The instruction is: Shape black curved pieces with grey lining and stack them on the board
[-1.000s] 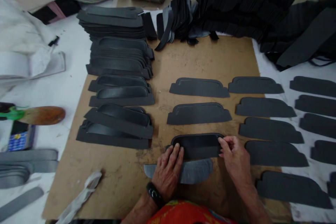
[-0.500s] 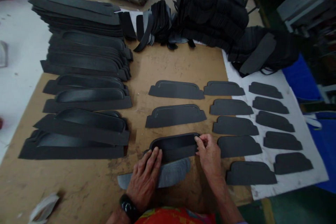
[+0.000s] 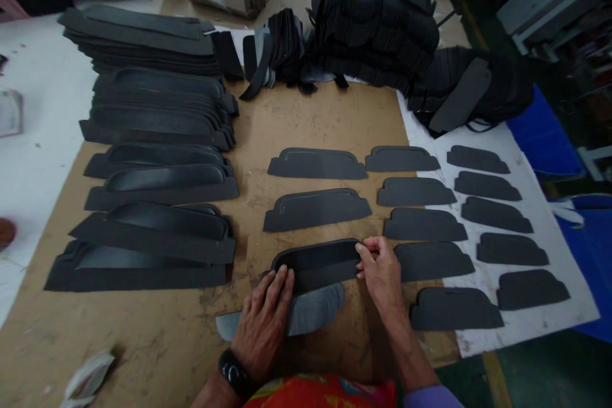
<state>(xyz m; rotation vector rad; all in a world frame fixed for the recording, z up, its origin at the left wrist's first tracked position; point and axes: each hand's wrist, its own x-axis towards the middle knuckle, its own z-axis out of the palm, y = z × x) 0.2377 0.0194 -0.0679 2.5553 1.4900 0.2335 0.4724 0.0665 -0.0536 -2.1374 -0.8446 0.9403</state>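
Left hand (image 3: 264, 322): mine, fingers flat on black panel (image 3: 322, 264), left end.
Right hand (image 3: 382, 273): mine, pinching the panel's right end.
Black panel: on the worktop (image 3: 325, 118), before me.
Grey strip (image 3: 314, 311): partly under my left hand.

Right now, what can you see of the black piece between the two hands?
The black piece is long, with a smooth, slightly glossy face that looks like moulded foam or plastic. A raised rim curves along its far edge and rounds off at the corners. It lies on the brown board, its right end angled slightly away from the person. The left hand rests fingertips on its left part; the right hand's thumb touches its far right corner.
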